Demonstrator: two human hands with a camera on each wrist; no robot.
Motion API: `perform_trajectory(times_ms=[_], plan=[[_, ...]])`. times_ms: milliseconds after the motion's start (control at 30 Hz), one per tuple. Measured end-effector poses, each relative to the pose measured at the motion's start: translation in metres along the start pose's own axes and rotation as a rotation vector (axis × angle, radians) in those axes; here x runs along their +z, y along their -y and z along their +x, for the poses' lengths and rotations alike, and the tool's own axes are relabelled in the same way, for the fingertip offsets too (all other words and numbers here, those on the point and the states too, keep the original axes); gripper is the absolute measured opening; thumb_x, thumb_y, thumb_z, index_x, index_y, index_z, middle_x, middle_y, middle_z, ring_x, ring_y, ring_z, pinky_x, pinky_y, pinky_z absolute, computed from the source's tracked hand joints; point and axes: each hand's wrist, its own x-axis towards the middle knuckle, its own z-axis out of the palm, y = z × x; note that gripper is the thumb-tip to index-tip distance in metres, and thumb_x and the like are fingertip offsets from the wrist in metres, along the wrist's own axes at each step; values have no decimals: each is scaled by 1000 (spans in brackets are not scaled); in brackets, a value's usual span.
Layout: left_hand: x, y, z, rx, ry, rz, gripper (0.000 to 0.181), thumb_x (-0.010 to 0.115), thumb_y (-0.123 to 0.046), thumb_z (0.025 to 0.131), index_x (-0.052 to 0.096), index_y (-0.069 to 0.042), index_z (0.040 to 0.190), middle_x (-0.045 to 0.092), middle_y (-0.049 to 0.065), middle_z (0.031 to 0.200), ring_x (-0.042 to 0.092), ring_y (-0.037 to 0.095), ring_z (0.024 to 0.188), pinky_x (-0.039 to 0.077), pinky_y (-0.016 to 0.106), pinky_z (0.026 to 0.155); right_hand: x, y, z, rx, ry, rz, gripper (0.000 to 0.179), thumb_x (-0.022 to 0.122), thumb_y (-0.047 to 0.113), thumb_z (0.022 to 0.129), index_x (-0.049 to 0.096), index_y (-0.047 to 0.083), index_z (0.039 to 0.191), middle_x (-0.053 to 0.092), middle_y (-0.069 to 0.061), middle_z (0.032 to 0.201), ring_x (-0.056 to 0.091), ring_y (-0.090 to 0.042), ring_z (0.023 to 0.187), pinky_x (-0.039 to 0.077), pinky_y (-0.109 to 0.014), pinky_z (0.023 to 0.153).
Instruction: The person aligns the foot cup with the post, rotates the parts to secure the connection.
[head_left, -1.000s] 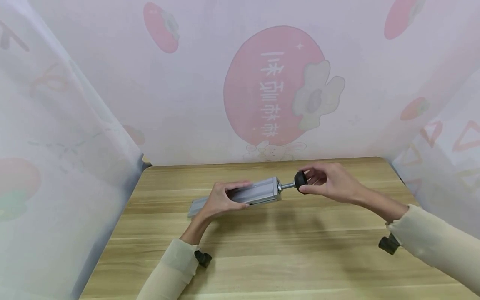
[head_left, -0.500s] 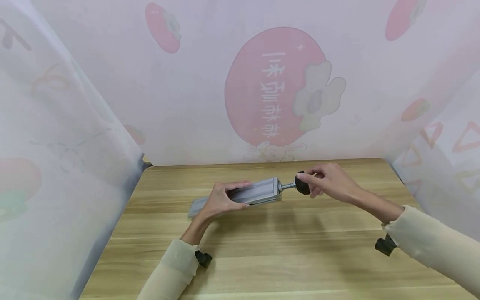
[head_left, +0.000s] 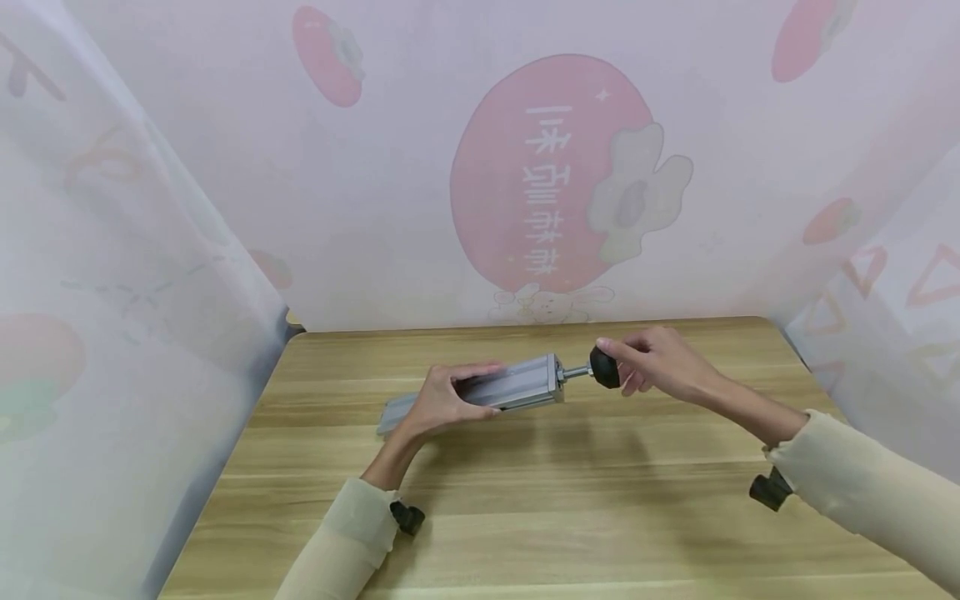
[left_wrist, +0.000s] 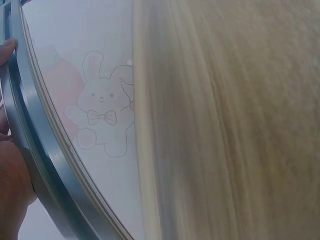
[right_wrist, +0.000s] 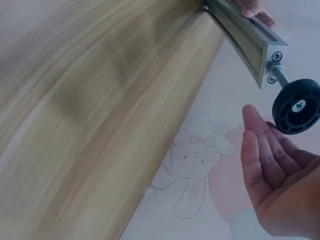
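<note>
My left hand [head_left: 442,402] grips a grey aluminium profile [head_left: 521,382] across its sides, thumb on the near side and fingers on the far one. In the left wrist view the profile's grooved length [left_wrist: 42,125] runs down the left side. A threaded rod [head_left: 576,372] sticks out of the profile's right end and carries a black round levelling foot [head_left: 604,367]. My right hand [head_left: 666,364] holds this foot by its rim, a fingertip on top and other fingers lower down behind it. The right wrist view shows the foot's ribbed underside with a central screw [right_wrist: 299,106].
The wooden table [head_left: 480,525] lies under both hands, which cast shadows on it. Behind it hangs a pale printed cloth [head_left: 390,208], with more cloth along the left and right sides. A small black device [head_left: 407,517] is strapped to the left wrist.
The right hand has turned at the levelling foot, its thumb going from the lower edge up to the top and its fingers dropping lower. The left hand and profile stay in place.
</note>
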Motion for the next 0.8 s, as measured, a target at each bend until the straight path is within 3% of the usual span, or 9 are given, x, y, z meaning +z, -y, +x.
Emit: perform_trajectory(times_ms=[100,167,333,467,600,800], plan=[[0,0,0,-1,-3,1,58,95,-8,72,79,-12,128,74,6,132,68,24,128,51,28,107,-1,-5,-2,-79,-7,-17,45,55,44,110,73,6,125,78,-9,107,77,-23,93,63,-35,74],[0,0,0,-3,-3,2,58,96,-8,73,79,-12,128,74,7,132,68,24,128,51,28,107,-1,-9,-3,-173,-3,-28,43,64,35,107,66,6,139,74,-12,125,74,-27,110,63,-36,81],[0,0,1,6,2,-1,56,95,-9,74,79,-10,128,74,9,132,67,26,128,51,28,106,0,-20,0,-565,-13,-98,85,93,8,81,50,1,153,55,-17,153,62,-28,131,61,-38,93],[0,0,2,23,3,-2,57,94,-7,73,78,-8,128,74,11,131,68,27,127,52,27,105,0,-25,5,-818,-58,-148,99,98,-6,65,50,-2,151,48,-11,160,57,-14,136,61,-34,92],[-1,1,1,29,5,-1,57,94,-7,73,78,-9,128,74,9,131,68,25,127,52,27,105,-1,-27,6,-908,-71,-132,91,94,-14,65,55,-4,146,50,-8,160,55,-13,140,60,-31,93],[0,0,0,16,-1,7,58,94,-9,72,79,-12,128,74,6,132,68,23,127,51,28,106,-4,-29,4,-884,-80,-148,79,93,-10,68,61,-4,140,61,-12,147,63,-15,131,58,-26,95]])
